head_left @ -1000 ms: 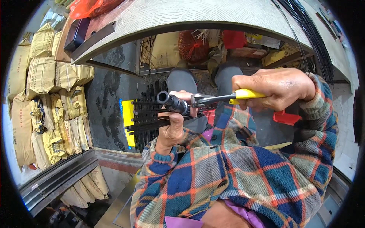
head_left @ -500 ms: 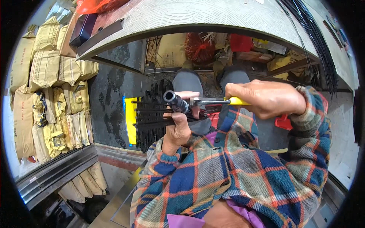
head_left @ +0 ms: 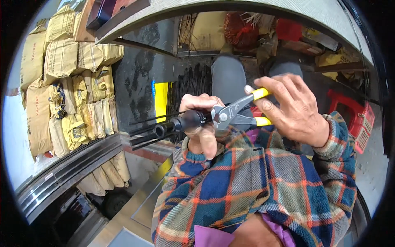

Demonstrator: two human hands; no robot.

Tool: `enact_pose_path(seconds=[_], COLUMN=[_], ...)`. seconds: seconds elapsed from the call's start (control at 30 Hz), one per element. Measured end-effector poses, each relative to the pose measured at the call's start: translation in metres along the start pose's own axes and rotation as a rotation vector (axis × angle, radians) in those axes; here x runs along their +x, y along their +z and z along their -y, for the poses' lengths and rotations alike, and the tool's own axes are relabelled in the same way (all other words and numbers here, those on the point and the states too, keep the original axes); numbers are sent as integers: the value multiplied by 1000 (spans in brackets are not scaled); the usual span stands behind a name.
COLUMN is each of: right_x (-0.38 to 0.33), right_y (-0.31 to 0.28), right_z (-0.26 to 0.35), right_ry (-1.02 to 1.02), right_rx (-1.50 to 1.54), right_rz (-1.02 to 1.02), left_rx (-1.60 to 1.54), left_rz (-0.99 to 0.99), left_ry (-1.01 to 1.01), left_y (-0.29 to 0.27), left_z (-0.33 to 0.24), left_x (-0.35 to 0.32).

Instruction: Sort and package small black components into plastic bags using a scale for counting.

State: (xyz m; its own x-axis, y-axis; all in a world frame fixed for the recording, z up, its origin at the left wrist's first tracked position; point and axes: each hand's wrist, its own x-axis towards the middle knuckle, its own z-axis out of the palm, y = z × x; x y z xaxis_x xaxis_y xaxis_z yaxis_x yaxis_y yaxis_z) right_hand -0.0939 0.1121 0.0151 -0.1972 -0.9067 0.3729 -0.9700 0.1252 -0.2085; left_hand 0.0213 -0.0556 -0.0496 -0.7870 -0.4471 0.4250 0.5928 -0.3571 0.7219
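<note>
My left hand [head_left: 197, 103] is wrapped round black tubular parts [head_left: 177, 123] with hollow round ends, one of them pointing left. Several thin black rods [head_left: 146, 142] stick out leftward from the same grip. In my right hand [head_left: 298, 111] is a pair of end-cutting pincers [head_left: 240, 105] with yellow handles, held with the handles spread. The head of the pincers is at the right side of the black parts, close to my left fingers. Whether the jaws touch the parts is hard to make out. The parts are partly blurred.
Below my hands, a bundle of black rods [head_left: 193, 84] lies by a yellow sheet [head_left: 161, 101]. Paper-wrapped packages [head_left: 61, 57] are stacked at left. A table edge [head_left: 247, 5] spans the far side. A red plastic stool [head_left: 356, 119] stands at right.
The pincers' handles have gone from closed to spread, and my right fingers have opened out. The black parts have tilted, their open end now facing left. The whole view has shifted.
</note>
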Motion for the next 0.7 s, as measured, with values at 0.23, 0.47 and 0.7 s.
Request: enact_pose_path(seconds=[0.23, 0.47, 0.7], right_x=[1, -6, -7], right_y=[-9, -22, -19], right_z=[8, 6, -5], right_ry=[21, -18, -110], right_rx=[-108, -109, -65], right_rz=[-4, 81, 78], left_rx=[80, 133, 69], left_rz=[51, -38, 1], left_ry=[12, -73, -127], left_y=[2, 15, 17], left_z=[1, -2, -3], left_x=[-10, -16, -17])
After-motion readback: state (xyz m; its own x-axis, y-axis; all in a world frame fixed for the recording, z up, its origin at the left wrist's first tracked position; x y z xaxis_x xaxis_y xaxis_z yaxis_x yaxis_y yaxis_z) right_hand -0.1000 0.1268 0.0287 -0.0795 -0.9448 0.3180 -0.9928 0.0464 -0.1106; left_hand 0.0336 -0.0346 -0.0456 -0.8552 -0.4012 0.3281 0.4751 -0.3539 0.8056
